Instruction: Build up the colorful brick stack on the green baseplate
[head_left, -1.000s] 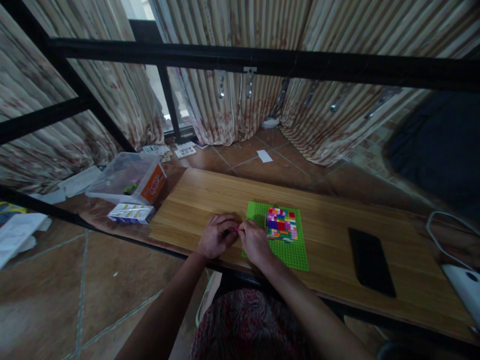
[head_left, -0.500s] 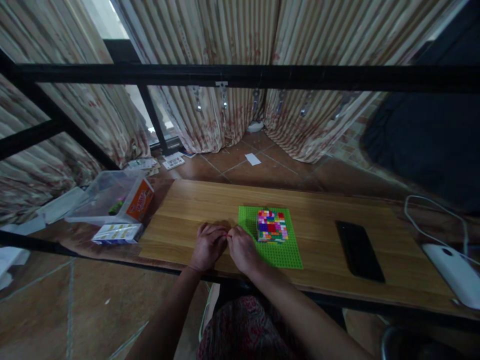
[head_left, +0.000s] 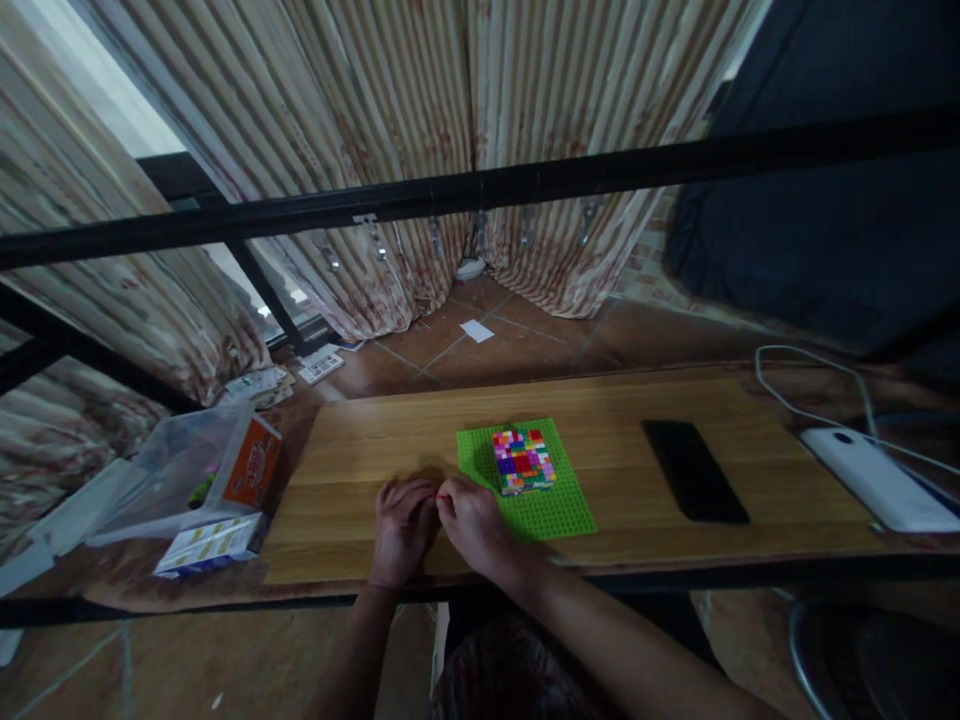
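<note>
My left hand (head_left: 403, 525) and my right hand (head_left: 474, 522) are close together over the front of the wooden board, fingers pinched. Between their fingertips shows a small, thin red piece (head_left: 439, 496); its exact kind is too small to make out. Just right of my right hand lies a green studded baseplate (head_left: 564, 510). On the plate stands a block of many-coloured toy bricks (head_left: 525, 460), in pink, red, blue, orange, white and green. Neither hand touches that block.
A black phone (head_left: 694, 470) lies on the wooden board (head_left: 375, 430), right of the plate. Farther right are a white device (head_left: 877, 480) and its cable. At left stand a clear plastic box (head_left: 165, 460) and a small carton (head_left: 210, 545). A black rail (head_left: 420, 200) crosses ahead.
The camera view has tilted and turned to the right. Both hands stay together at the red piece, of which a little more shows. The bricks, plate and phone have not moved on the board.
</note>
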